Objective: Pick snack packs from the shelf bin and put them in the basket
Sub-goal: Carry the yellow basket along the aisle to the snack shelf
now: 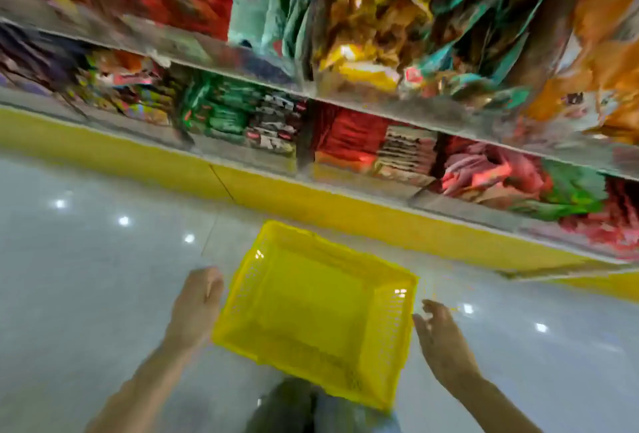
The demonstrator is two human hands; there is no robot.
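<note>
The right hand [444, 342] has its grip released: the fingers are spread and slack, holding nothing, their tips just beside the right rim of the yellow mesh plastic basket [311, 301]. The left hand [197, 308] has its fingers curled under, back to the camera, against the left rim of the basket. Blur keeps me from telling whether that grip is on the rim or only beside it.

Nearest the camera, a pair of grey trouser legs [304, 408] shows at the bottom edge, with the near corner of the basket overlapping them. The basket sits between the two hands on the glossy grey tiled floor [86, 277], turned at a slant, its whole yellow bottom in view. Beyond it runs the yellow base strip [311, 201] of a metal store shelf. On the lower level lie green snack packs [221, 111] and, to their right, red snack packs [349, 135], in divided sections. Above the metal shelf edge [242, 69], gold and teal snack packs [380, 35] crowd the upper level, heavily smeared by motion. All the packs are on the shelf, well apart from the hands.

Both forearms are bare and reach forward and down from the lower corners, angled inward toward the basket.
</note>
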